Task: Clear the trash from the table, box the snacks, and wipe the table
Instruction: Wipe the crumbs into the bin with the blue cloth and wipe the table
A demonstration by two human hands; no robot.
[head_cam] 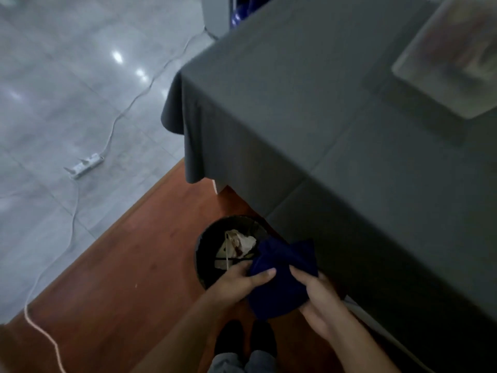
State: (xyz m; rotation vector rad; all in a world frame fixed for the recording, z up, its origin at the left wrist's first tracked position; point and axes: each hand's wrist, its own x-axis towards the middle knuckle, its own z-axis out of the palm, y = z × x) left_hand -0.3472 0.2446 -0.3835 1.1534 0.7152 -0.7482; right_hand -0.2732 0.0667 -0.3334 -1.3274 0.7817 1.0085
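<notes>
A dark blue cloth (282,267) is bunched between both hands, held over the right side of a black round bin (204,243) on the floor. My left hand (242,281) grips the cloth's left edge with thumb on top. Gripping its right side is my right hand (320,300). Inside the bin lie crumpled pale wrappers (239,244). The table (322,117), covered in a dark grey cloth, stands to the right. A clear plastic box (451,57) sits blurred on its far right part.
A white power strip (84,165) with its cable (51,265) lies on the grey tiled floor at left. The bin stands on a reddish wooden floor (121,292). My dark shoes (244,337) show at the bottom.
</notes>
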